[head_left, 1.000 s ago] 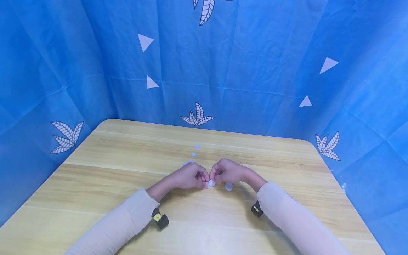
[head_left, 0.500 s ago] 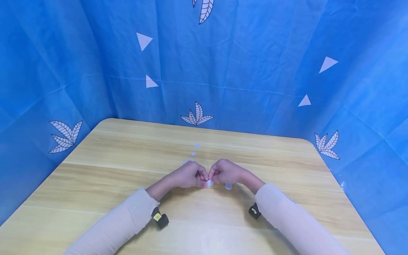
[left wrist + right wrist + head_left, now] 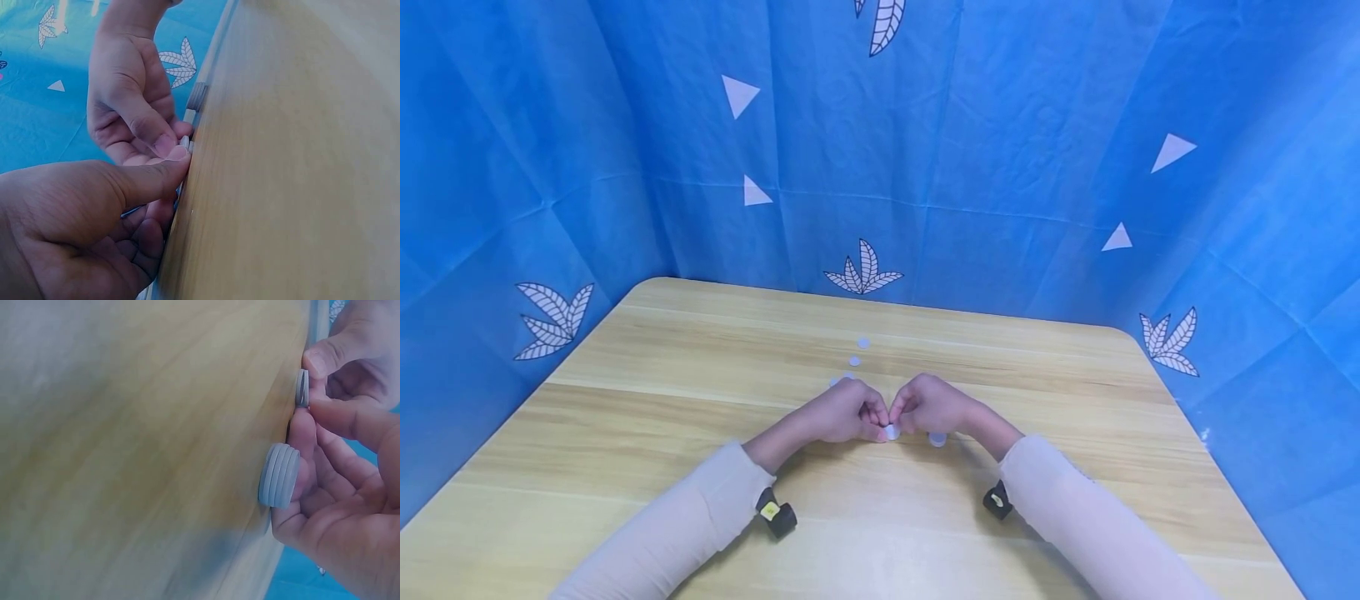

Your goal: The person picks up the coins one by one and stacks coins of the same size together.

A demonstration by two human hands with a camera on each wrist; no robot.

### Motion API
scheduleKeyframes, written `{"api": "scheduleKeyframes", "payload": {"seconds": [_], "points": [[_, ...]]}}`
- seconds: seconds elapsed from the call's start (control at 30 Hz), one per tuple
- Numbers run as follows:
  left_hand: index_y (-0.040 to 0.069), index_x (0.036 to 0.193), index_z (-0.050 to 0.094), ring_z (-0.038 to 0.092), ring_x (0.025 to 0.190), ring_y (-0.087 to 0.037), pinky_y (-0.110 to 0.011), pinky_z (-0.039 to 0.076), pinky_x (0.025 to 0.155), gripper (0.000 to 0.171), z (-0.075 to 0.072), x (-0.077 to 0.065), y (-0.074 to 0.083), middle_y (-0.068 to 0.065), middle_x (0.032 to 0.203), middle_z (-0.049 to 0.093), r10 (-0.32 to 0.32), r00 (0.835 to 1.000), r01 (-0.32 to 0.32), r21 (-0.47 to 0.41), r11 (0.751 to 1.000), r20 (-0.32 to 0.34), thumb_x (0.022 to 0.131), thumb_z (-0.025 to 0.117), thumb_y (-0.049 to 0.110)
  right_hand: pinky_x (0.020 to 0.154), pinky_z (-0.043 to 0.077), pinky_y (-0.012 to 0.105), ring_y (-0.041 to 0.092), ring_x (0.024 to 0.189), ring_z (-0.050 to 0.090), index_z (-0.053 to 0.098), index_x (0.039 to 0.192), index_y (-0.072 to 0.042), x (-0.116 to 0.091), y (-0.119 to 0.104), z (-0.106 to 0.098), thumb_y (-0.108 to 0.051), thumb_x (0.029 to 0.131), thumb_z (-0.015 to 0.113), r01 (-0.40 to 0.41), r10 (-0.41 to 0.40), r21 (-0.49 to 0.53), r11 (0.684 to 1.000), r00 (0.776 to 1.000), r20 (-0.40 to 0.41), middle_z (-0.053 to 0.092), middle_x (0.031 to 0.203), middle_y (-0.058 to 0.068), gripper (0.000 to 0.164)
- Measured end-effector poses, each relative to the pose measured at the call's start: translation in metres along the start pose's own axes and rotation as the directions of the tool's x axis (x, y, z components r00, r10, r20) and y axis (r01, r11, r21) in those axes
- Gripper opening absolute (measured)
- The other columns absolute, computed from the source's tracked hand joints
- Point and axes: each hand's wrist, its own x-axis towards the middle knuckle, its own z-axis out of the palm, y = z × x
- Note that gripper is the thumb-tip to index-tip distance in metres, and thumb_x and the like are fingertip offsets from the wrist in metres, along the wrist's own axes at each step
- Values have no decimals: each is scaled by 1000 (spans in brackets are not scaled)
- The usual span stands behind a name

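Observation:
In the head view, my left hand (image 3: 846, 412) and right hand (image 3: 934, 405) meet fingertip to fingertip over the middle of the table. Between them is a small silver-grey coin stack (image 3: 892, 432), thin and partly covered by fingers. The right wrist view shows these coins (image 3: 302, 387) side-on with a slight gap between them. The left thumb (image 3: 320, 360) grips them from one side, and the right thumb and fingers pinch them from the other. Close to the right hand's curled fingers stands a taller coin stack (image 3: 279, 475), also visible in the head view (image 3: 937, 438).
Beyond the left hand lie more small round discs (image 3: 854, 361), with another disc (image 3: 863, 342) farther back. The wooden table (image 3: 700, 350) ends at a blue curtain (image 3: 1000, 150) with leaf prints. Both wrists wear black camera mounts (image 3: 778, 515).
The right hand has shifted slightly left, bringing the coins closer to the left fingertips. The left hand and the taller stack stay nearly where they were.

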Motion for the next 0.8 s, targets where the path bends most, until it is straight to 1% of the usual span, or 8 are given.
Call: {"api": "scheduleKeyframes", "payload": {"seconds": [0.1, 0.27, 0.43, 0.53, 0.67, 0.8], "points": [[15, 89, 75, 62, 72, -8, -24, 54, 68, 11, 0, 0, 1, 11, 76, 67, -7, 1000, 7, 4, 1000, 1, 85, 85, 11, 69, 52, 28, 15, 73, 63, 74, 95, 0, -1, 2, -1, 9, 82, 68, -21, 22, 51, 998, 1000, -7, 74, 87, 5, 18], [14, 89, 75, 62, 73, -8, -24, 54, 69, 11, 0, 0, 2, 10, 77, 67, -14, 1000, 14, 9, 1000, 5, 85, 84, 11, 81, 57, 31, 17, 84, 71, 73, 98, 0, -1, 7, -1, 8, 84, 72, -48, 50, 115, 992, 999, -11, 75, 90, 6, 17], [14, 90, 75, 61, 74, -9, -25, 54, 70, 11, 0, -1, 3, 10, 77, 67, -27, 1000, 27, 11, 1000, 4, 85, 84, 12, 81, 58, 30, 18, 85, 71, 73, 99, 3, -3, 8, 0, 11, 80, 74, -44, 46, 152, 987, 999, -9, 75, 90, 10, 21], [14, 90, 75, 61, 74, -10, -25, 54, 70, 11, 0, -1, 4, 10, 77, 66, -33, 999, 33, 11, 999, 4, 85, 84, 12, 79, 58, 30, 17, 83, 70, 73, 98, 2, -3, 6, 1, 11, 78, 77, -31, 33, 126, 992, 999, -14, 74, 89, 9, 21], [14, 90, 75, 61, 75, -10, -26, 54, 70, 11, 0, -2, 4, 9, 78, 67, -36, 999, 36, 5, 999, 3, 85, 84, 11, 77, 58, 28, 15, 80, 70, 74, 94, -2, -3, 7, 3, 8, 78, 81, -3, 4, 50, 999, 1000, -31, 74, 85, 4, 20], [14, 90, 75, 61, 74, -10, -26, 54, 70, 11, 0, -1, 3, 9, 77, 67, -35, 999, 35, 3, 999, 0, 85, 84, 9, 76, 58, 27, 13, 79, 69, 75, 93, -4, -3, 8, 4, 5, 78, 83, 27, -28, -17, 999, 999, -43, 73, 82, 1, 18]]}}
